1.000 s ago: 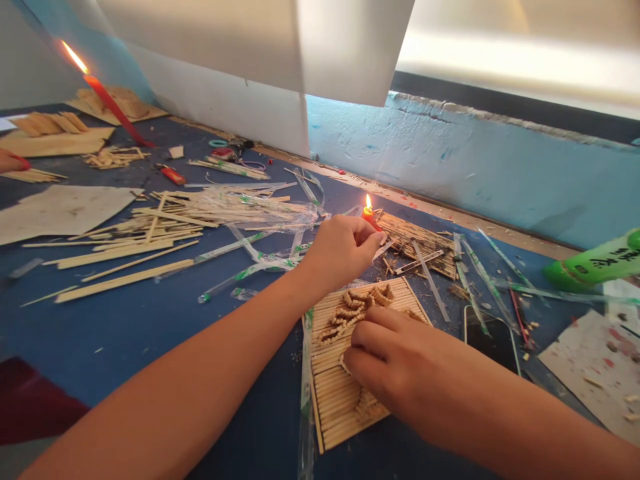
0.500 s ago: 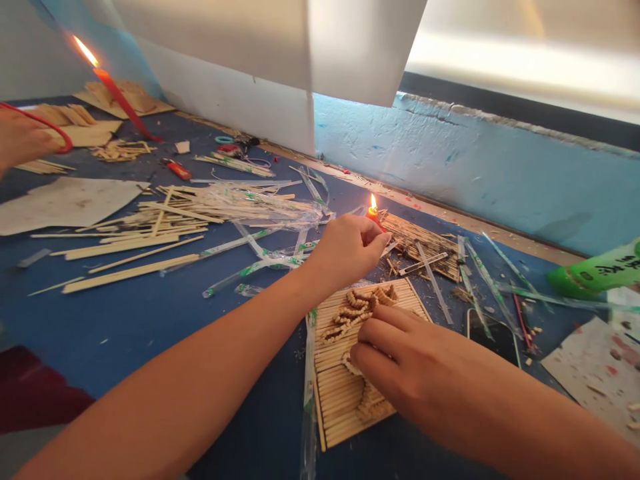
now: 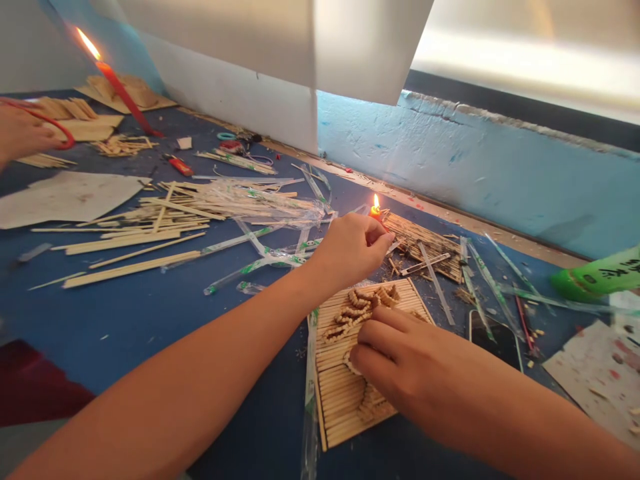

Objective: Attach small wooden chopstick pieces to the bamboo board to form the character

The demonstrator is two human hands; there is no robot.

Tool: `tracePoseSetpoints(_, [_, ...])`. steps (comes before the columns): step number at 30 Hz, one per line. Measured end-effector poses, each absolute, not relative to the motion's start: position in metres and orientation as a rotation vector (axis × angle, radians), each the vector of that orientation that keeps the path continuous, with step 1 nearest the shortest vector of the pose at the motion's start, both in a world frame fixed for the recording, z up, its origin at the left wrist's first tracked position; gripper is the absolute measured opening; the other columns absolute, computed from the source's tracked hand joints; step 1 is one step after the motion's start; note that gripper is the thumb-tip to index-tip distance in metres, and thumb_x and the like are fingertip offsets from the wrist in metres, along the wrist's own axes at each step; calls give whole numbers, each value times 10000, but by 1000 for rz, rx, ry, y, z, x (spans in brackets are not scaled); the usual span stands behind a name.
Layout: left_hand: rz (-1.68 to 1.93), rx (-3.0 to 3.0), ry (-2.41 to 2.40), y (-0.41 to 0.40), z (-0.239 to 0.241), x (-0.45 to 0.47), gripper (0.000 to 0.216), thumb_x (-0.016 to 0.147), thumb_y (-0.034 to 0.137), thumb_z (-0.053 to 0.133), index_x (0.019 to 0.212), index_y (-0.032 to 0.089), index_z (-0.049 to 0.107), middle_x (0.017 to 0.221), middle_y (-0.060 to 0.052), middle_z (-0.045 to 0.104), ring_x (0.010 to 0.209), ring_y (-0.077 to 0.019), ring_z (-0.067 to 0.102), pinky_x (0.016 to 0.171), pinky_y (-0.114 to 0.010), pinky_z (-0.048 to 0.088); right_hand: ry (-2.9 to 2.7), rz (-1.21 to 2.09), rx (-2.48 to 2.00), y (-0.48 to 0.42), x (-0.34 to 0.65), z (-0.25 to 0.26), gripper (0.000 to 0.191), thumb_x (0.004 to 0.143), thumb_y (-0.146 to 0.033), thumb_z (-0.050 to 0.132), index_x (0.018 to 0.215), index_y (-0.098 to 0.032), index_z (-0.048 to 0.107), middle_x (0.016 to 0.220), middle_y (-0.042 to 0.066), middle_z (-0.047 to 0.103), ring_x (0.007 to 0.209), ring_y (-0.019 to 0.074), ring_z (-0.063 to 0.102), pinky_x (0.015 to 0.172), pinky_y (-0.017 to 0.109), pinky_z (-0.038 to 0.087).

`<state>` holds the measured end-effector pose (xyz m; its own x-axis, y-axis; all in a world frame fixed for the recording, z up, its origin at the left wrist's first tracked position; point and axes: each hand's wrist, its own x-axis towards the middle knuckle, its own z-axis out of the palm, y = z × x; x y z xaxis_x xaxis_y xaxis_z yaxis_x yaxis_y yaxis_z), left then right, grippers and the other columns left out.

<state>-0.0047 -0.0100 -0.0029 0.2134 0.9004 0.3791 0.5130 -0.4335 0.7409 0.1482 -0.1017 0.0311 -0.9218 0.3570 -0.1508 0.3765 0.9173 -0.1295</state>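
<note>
My left hand (image 3: 357, 248) is closed, with its thumb and fingertips pinched at the lower part of a short lit orange candle (image 3: 375, 210). The candle's base is hidden behind the fingers. Under my right hand (image 3: 393, 350) lies a flat panel of thin wooden sticks (image 3: 340, 400), edged by sticks along its sides. Curved rows of small wooden bits (image 3: 353, 319) stand up on this panel. My right hand's fingers are bent down onto these rows, closed; their tips, and anything between them, are out of sight.
A pile of sticks and clear plastic wrappers (image 3: 260, 200) spreads to the left. Behind the panel lies a scorched stick mat (image 3: 425, 243). A phone (image 3: 495, 343) and green bottle (image 3: 595, 273) are right. Far left, another person's hand (image 3: 23, 137) holds red-handled scissors near a tall lit candle (image 3: 123, 97).
Both my hands keep nearly the same pose. The view has shifted very slightly. At the far left, the other person's hand and the red handles have turned a little.
</note>
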Motion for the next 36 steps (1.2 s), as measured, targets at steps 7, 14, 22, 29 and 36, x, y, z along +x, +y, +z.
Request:
tracePoseSetpoints(7, [1105,2028,1294,-10,-2,-5,294,887,286,570,665,179,731,528,0,581,530,-136,469,535,-317,308,2967,-247,579,-100,148,30,96,894,-80,550,863,-161,592,891,69,599,837,226,523,754,376,491])
tracePoseSetpoints(14, [1080,2018,1280,-10,-2,-5,292,886,297,570,672,178,727,530,3,564,537,-135,458,525,-304,306,2966,-233,570,-102,149,29,83,902,-94,565,861,-160,595,886,68,597,834,225,522,751,378,488])
tracePoseSetpoints(22, [1087,2044,1272,-10,-2,-6,317,890,286,562,617,173,679,517,8,544,529,-126,436,524,-303,296,2937,-251,568,-100,148,31,83,909,-85,553,889,-157,589,900,69,590,865,233,518,784,392,496])
tracePoseSetpoints(29, [1085,2052,1292,-11,-1,-5,317,883,290,571,606,166,663,513,18,535,524,-120,438,516,-292,292,2949,-201,541,-102,152,36,90,918,-87,521,915,-161,571,904,60,563,875,230,500,806,404,487])
tracePoseSetpoints(36, [1089,2068,1290,-10,-2,-6,332,884,288,571,577,171,620,499,37,470,522,-116,400,513,-289,285,3014,-2,525,-106,149,30,29,902,-143,567,907,-163,587,872,61,555,824,234,475,762,390,472])
